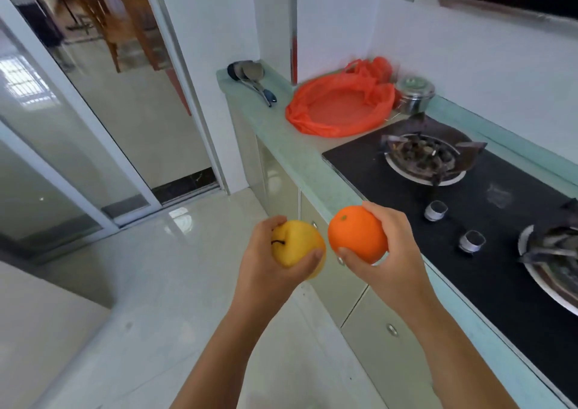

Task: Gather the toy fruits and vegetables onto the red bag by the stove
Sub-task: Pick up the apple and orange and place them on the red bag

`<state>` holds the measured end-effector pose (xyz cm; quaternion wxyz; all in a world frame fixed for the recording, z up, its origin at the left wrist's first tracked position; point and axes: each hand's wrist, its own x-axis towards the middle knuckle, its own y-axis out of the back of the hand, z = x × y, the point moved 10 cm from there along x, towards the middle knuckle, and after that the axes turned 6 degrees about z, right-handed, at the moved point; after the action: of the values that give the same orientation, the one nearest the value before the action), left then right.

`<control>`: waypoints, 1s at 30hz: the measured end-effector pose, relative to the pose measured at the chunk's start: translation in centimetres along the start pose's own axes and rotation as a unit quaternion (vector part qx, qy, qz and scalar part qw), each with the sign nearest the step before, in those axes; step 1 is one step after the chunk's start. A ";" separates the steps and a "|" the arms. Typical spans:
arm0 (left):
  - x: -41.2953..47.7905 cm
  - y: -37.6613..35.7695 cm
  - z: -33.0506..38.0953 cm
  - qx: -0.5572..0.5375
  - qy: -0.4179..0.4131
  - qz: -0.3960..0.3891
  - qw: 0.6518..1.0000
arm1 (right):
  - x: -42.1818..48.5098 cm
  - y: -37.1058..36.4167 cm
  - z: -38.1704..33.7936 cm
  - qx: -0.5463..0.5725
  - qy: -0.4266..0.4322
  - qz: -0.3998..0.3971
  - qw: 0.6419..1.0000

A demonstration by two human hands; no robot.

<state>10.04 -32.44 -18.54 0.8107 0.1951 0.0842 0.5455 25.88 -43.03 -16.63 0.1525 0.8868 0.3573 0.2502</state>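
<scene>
My left hand (266,261) grips a yellow toy pear (295,242) with a dark stem, held in the air over the floor beside the counter's edge. My right hand (387,246) grips a toy orange (356,235), held just over the counter's front edge next to the pear. The red bag (341,108) lies spread flat on the pale green counter (300,155), well beyond both hands and left of the stove. Nothing lies on the bag.
A black gas stove (469,202) with two burners and two knobs fills the counter to the right. A steel lidded pot (414,94) stands behind the bag. Ladles (250,75) lie at the counter's far end. A glass sliding door (62,145) is on the left.
</scene>
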 end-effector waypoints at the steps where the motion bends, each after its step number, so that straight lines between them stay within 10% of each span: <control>1: 1.0 0.0 -0.4 0.000 0.004 0.006 1.000 | 0.9 -0.7 0.4 -0.001 -0.001 -0.007 1.000; 30: 42.8 4.8 -9.9 -0.020 0.013 0.006 1.000 | 36.8 -25.7 3.0 -0.043 0.015 -0.030 0.999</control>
<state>19.23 10.66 -22.36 0.8097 0.1725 0.0826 0.5548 35.99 0.73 -18.35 0.1929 0.8645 0.3751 0.2735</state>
